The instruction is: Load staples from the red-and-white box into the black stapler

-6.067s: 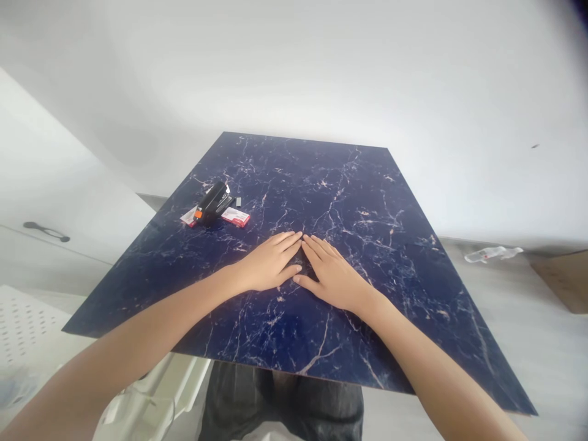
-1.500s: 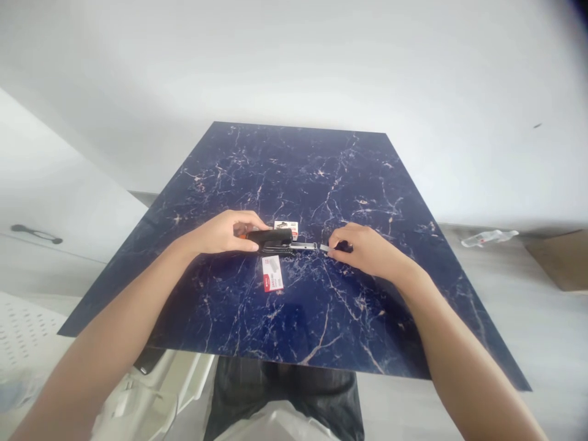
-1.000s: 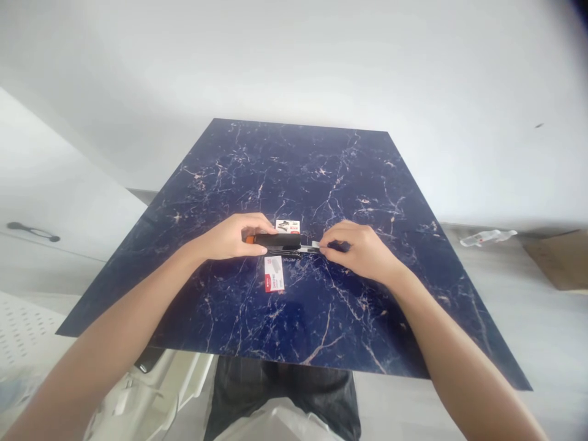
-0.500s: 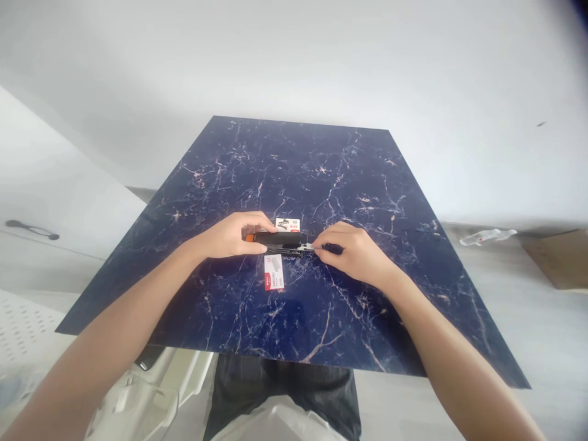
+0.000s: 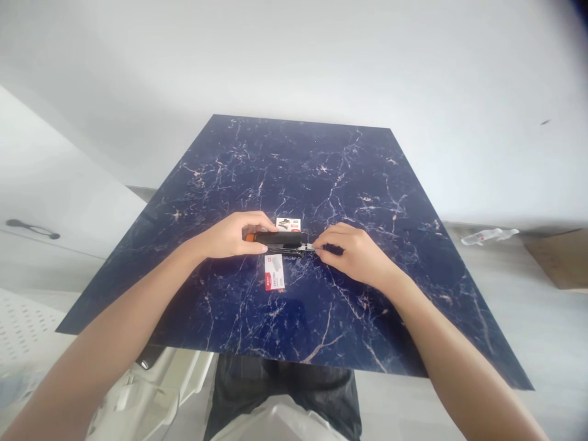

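A black stapler point(image 5: 282, 239) with an orange end lies on its side or low over the blue marble-patterned table point(image 5: 294, 177); which of the two, I cannot tell. My left hand point(image 5: 234, 234) grips its left part, thumb on the near side and fingers on the far side. From its right end sticks a silver metal piece point(image 5: 309, 247), and my right hand point(image 5: 351, 251) pinches the tip of that piece. A small white and red box point(image 5: 274, 272) lies just in front of the stapler. Behind it, partly covered, is a white card or box point(image 5: 288, 224) with a stapler picture.
To the right, beyond the table, are a crumpled clear plastic piece point(image 5: 489, 236) and a brown cardboard box point(image 5: 558, 257). A white cabinet with a dark handle point(image 5: 33, 229) stands at the left. White plastic furniture point(image 5: 151, 392) is below the near left edge.
Both hands keep the same hold on the stapler and its metal piece. The view has shifted very slightly; nothing else visibly differs.
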Demonstrator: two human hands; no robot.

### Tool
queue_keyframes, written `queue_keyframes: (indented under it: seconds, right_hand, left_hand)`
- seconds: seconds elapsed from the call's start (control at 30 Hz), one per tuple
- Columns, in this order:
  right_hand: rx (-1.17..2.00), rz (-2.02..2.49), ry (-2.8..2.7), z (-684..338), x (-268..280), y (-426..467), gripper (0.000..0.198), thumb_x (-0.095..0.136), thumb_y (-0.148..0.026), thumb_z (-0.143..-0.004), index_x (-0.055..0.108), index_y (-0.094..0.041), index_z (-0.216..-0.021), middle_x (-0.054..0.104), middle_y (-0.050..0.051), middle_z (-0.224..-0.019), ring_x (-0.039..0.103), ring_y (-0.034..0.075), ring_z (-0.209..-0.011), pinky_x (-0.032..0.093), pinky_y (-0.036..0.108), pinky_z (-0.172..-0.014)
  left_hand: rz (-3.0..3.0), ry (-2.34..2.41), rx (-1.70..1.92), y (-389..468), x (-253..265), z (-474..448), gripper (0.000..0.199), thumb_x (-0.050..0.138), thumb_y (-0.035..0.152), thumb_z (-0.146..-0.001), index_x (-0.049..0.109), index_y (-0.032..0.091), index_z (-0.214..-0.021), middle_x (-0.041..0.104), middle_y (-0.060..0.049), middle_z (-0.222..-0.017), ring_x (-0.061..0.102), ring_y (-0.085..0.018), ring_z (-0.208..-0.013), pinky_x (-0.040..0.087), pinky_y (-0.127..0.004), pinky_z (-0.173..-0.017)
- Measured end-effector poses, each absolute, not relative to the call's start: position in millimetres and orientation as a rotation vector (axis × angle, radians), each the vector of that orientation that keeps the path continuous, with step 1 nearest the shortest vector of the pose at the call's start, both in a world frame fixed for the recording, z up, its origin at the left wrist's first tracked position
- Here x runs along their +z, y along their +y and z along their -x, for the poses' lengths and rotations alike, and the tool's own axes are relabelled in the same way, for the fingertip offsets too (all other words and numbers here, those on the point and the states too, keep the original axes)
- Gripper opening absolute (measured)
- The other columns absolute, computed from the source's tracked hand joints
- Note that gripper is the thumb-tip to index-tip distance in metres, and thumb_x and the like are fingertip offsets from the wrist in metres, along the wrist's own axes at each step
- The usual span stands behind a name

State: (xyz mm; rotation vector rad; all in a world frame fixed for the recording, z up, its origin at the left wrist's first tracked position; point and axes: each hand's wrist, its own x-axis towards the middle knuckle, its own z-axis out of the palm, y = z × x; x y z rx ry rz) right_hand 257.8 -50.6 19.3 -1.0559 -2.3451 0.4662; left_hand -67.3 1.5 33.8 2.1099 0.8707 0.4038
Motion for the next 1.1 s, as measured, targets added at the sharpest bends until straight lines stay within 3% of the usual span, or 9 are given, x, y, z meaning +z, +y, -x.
queue_keyframes:
  seconds: [0.2,0.6,1.1]
  right_hand:
    - [0.552,1.114,-2.288,-255.8,21.0,-52.5,0.018,0.066,-0.015,-0.093,0.078,-0.024,-0.102,0.078,0.004,-0.103,0.072,0.018,-0.084,0.059,0.033,-0.079]
    - [0.569,1.087,-2.319,-256.7,22.1,-52.3,0.016,0.065,-0.015,-0.097,0.078,-0.022,-0.101,0.077,0.005,-0.107,0.073,0.018,-0.092,0.06,0.034,-0.088]
    - [0.588,1.083,-2.327,-256.8,23.4,-52.3,0.019,0.063,-0.018,-0.099,0.08,-0.025,-0.101,0.077,0.005,-0.107,0.073,0.019,-0.093,0.061,0.037,-0.09]
  left_hand:
    - [-2.142,0.882,0.397,0.6,35.2,66.1,0.034,0.074,0.031,-0.089,0.072,0.025,-0.123,0.07,-0.008,-0.116,0.063,-0.018,-0.082,0.049,-0.031,-0.07]
    - [-2.115,0.887,0.396,-0.3,35.1,65.7,0.034,0.074,0.03,-0.089,0.071,0.024,-0.123,0.07,-0.008,-0.119,0.067,-0.021,-0.091,0.052,-0.034,-0.078]
    - [-2.115,0.891,0.382,-1.7,37.8,64.4,0.035,0.072,0.029,-0.089,0.071,0.024,-0.124,0.071,-0.008,-0.115,0.064,-0.018,-0.083,0.049,-0.03,-0.071]
